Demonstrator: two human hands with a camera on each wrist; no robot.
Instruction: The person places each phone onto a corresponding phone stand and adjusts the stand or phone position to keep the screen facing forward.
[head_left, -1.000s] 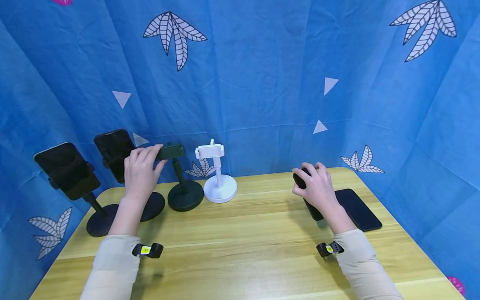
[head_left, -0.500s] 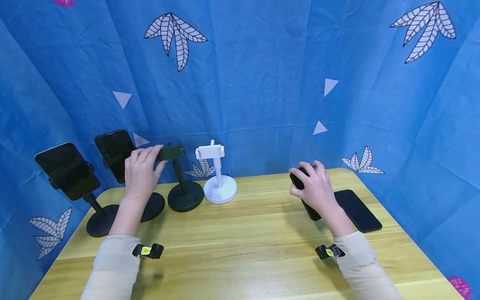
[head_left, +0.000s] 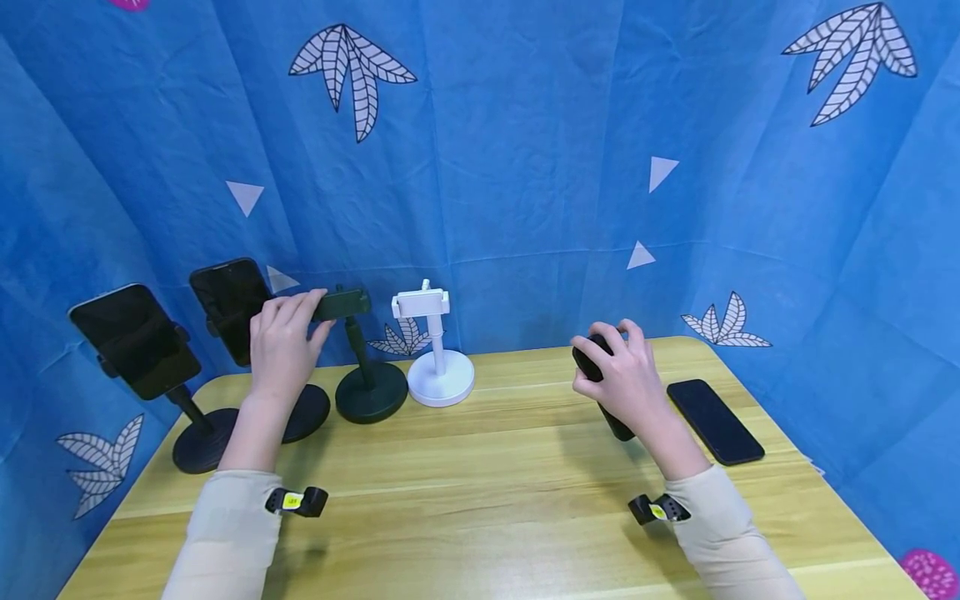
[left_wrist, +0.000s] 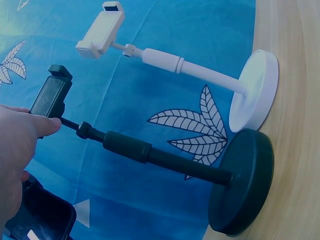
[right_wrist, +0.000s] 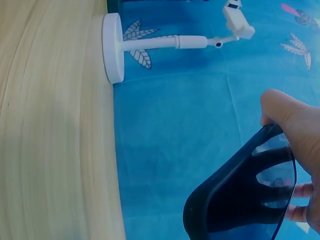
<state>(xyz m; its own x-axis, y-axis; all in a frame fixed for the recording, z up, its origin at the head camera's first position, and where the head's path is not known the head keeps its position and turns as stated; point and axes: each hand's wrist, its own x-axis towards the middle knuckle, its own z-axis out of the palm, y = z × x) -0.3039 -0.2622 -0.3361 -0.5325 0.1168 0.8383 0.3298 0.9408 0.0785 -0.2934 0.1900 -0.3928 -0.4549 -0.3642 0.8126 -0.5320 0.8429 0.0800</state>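
Observation:
My left hand [head_left: 283,346] grips the left end of the clamp on a dark green phone stand [head_left: 369,392], thumb in front, fingers behind. That stand stays upright on its round base. My right hand [head_left: 624,375] holds a black smartphone [right_wrist: 240,200] by its upper end, thumb on one edge and fingers on the other; the phone is tilted and raised off the table. Just left of the left hand, a black phone [head_left: 228,300] sits in a black stand partly hidden by the forearm. A white phone stand [head_left: 441,379] with a bare clamp stands right of the green one.
At the far left, another phone [head_left: 138,342] rests in a black stand [head_left: 206,440]. A black smartphone [head_left: 715,422] lies flat on the wooden table [head_left: 480,500] near its right edge. A blue patterned curtain [head_left: 525,167] hangs behind the table.
My right hand has moved slightly left with the smartphone, away from the one lying on the table. The left hand keeps its grip on the green stand without visible movement.

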